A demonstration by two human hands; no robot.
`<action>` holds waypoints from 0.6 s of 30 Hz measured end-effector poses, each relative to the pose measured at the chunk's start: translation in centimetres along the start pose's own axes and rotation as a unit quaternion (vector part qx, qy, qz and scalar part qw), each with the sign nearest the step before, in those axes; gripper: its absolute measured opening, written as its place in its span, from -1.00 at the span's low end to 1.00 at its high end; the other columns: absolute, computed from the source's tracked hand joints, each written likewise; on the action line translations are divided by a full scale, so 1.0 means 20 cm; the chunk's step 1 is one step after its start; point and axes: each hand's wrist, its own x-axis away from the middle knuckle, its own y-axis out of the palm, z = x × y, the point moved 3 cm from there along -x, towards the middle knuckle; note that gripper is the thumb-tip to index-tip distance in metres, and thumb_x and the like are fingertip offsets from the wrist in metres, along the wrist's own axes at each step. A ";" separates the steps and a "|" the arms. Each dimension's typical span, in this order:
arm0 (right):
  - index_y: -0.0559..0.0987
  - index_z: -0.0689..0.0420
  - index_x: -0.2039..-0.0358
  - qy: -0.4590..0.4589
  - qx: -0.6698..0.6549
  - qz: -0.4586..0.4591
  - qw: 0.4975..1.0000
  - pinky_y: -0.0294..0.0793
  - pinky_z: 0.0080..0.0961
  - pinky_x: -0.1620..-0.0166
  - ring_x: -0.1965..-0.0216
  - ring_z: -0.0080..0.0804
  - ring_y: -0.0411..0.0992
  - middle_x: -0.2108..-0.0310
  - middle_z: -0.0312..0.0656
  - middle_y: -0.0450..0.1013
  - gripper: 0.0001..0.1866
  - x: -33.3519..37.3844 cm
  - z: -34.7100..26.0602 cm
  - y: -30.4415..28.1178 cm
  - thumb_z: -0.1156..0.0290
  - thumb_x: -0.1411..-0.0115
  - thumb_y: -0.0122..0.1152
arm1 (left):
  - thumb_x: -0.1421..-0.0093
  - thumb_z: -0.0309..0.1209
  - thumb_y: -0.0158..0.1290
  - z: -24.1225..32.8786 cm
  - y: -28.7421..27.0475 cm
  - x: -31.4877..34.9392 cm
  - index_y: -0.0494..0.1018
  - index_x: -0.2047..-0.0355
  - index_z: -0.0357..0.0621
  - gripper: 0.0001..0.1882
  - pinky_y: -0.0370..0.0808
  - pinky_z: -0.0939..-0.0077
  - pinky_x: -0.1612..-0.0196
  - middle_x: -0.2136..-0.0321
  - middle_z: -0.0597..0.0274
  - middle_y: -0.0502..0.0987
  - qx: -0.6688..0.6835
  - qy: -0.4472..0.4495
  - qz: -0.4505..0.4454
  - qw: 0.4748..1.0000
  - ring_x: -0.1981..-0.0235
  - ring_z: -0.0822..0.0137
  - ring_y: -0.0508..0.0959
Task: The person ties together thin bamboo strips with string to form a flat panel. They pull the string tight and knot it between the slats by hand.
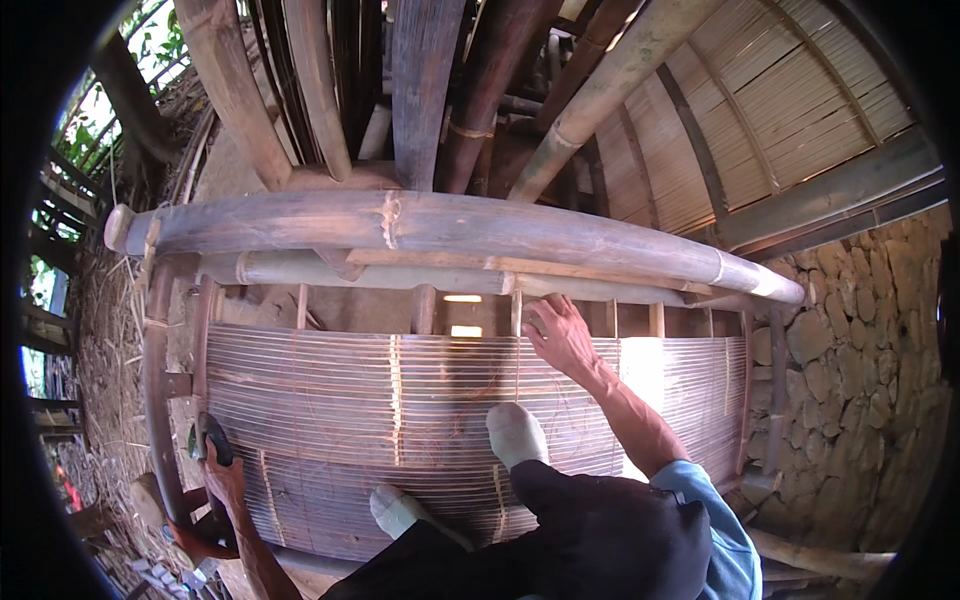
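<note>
Beneath me lies a platform of thin bamboo slats [320,390], bound crosswise with pale strips. My two feet in light socks, the left one [392,508] and the right one [516,432], rest on it. At its far edge, my right hand [560,335] is closed, fingers curled beside an upright bamboo piece [517,312]; whatever they pinch is too small to make out. A thin cord runs down the slats from there. At the platform's left end, my left hand [226,475] is closed around a dark, rounded object [214,440].
A thick bamboo pole [450,222] spans the far side above the platform. Beyond it stand several bamboo and timber posts [428,90]. A stone wall [840,340] rises on the right, under a woven bamboo roof [780,110]. Dry straw [110,330] lies at the left.
</note>
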 end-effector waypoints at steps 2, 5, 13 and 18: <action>0.59 0.11 0.15 0.006 0.014 0.002 1.000 0.49 -0.13 -0.10 -0.05 0.00 0.43 0.08 -0.05 0.51 -0.75 0.00 -0.05 -0.03 0.37 -0.15 0.31 | 0.15 -0.46 0.21 0.04 0.01 -0.01 0.45 -0.24 -0.10 -0.20 0.57 0.07 0.08 0.22 -0.27 0.62 -0.071 0.015 -0.016 0.997 0.20 -0.17 0.64; 0.63 0.09 0.19 0.043 0.007 -0.015 0.999 0.55 -0.15 -0.05 0.01 -0.05 0.51 0.17 -0.11 0.58 -0.79 0.04 0.02 -0.09 0.34 -0.16 0.34 | 0.10 -0.22 0.33 0.29 -0.09 -0.11 0.47 -0.18 -0.09 -0.25 0.57 0.01 0.09 0.21 -0.27 0.63 -0.129 -0.006 -0.100 0.987 0.19 -0.19 0.64; 0.61 0.21 0.34 -0.033 -0.128 0.010 0.991 0.55 -0.41 0.36 0.48 -0.32 0.56 0.42 -0.10 0.54 -0.93 -0.12 -0.41 -0.20 0.52 -0.17 0.34 | -0.23 0.20 0.16 0.95 -0.31 -0.50 0.53 0.48 -0.19 -0.39 0.33 0.41 0.59 0.60 0.15 0.52 0.574 -0.194 -0.044 0.794 0.64 0.26 0.47; 0.63 0.22 0.35 -0.066 -0.169 -0.019 0.983 0.56 -0.41 0.36 0.49 -0.30 0.56 0.45 -0.10 0.54 -0.93 -0.09 -0.57 -0.19 0.52 -0.17 0.33 | -0.19 0.37 0.07 1.18 -0.39 -0.67 0.46 0.44 -0.14 -0.29 0.26 0.51 0.60 0.63 0.21 0.47 0.724 -0.240 -0.100 0.639 0.63 0.27 0.45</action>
